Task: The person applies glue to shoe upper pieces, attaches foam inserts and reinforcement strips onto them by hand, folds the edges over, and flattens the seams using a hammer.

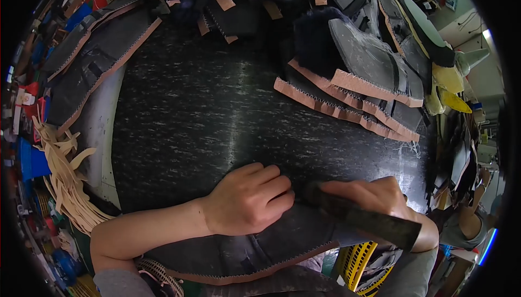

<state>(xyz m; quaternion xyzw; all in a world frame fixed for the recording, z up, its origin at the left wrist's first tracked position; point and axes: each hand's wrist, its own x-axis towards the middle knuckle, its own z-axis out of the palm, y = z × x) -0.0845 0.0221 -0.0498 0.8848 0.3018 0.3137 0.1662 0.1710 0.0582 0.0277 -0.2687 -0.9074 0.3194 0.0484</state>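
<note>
A black piece with a stitched brown edge strip (271,260) lies along the near edge of the dark speckled table (179,107). Over its upper part rests my left hand (249,199), its fingers curled; anything pinched under them is hidden. My right hand (374,196) is wrapped round a dark, worn flat tool (374,223), whose wide end points to the lower right. The tool's other end is close to my left fingers, above the black piece, and looks blurred.
Similar black pieces with brown strips are stacked at the right (369,63) and left (103,52). Tan strips (70,183) hang at the left edge. A yellow basket (361,264) stands below the table. Another person (467,226) is at the far right.
</note>
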